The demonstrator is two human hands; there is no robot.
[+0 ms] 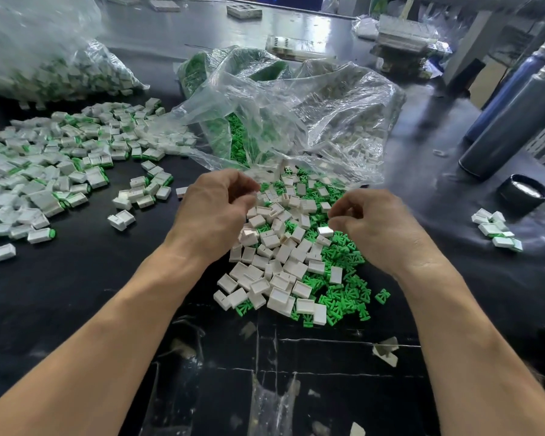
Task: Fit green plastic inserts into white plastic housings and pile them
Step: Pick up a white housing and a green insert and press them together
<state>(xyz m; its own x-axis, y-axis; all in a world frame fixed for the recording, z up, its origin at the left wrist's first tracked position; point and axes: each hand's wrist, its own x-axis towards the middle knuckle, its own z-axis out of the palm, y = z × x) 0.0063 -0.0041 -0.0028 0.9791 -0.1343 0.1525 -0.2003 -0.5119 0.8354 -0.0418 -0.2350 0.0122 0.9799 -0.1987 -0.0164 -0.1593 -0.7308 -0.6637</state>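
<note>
Left grip (pixel 213 206) curled, contents unclear; right grip (pixel 375 220) likewise; white box-shaped housings (pixel 277 262) heaped over green inserts (pixel 343 297).

Both hands (pixel 214 209) (pixel 381 225) over mixed white housings (pixel 277 262), green inserts (pixel 343 297)

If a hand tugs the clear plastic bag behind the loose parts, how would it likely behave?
The clear plastic bag looks thin and crumpled, so it would probably flop. Its mouth lies open by the green inserts and white housings, so more could spill.
</note>
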